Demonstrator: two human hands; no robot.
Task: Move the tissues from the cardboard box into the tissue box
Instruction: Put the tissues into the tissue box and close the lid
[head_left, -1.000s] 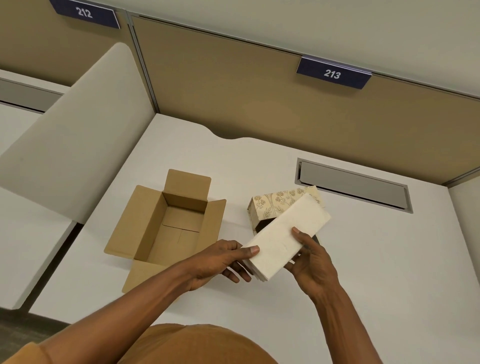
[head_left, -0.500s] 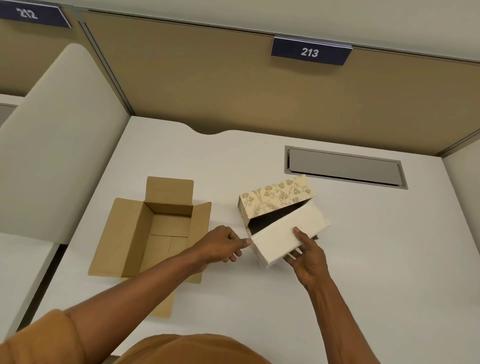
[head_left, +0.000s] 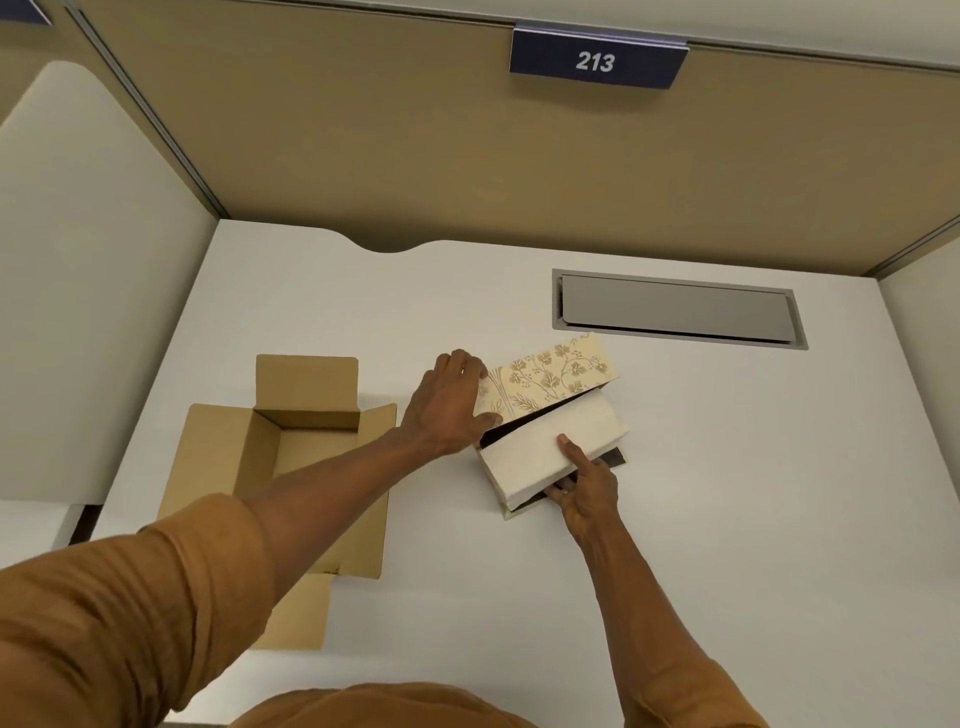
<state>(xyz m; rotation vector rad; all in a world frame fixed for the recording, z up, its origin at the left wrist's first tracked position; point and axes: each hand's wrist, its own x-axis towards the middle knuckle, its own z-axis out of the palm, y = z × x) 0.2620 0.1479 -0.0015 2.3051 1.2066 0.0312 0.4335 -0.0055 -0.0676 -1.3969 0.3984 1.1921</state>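
A white stack of tissues (head_left: 550, 447) lies tilted in the open side of the floral tissue box (head_left: 550, 379) at the middle of the white desk. My right hand (head_left: 584, 486) grips the stack's near edge, thumb on top and fingers underneath. My left hand (head_left: 449, 405) rests against the tissue box's left end, fingers spread over its corner. The brown cardboard box (head_left: 291, 467) stands open at the left with its flaps out; its inside shows no tissues.
A grey cable hatch (head_left: 675, 309) is set into the white desk (head_left: 727, 493) at the back right. Tan partition walls with a "213" sign (head_left: 595, 61) close the back, and a white rounded divider (head_left: 93, 260) stands on the left.
My left hand let go of the tissue stack and moved up to the tissue box's left end. The stack has sunk lower into the box with my right hand still on it.
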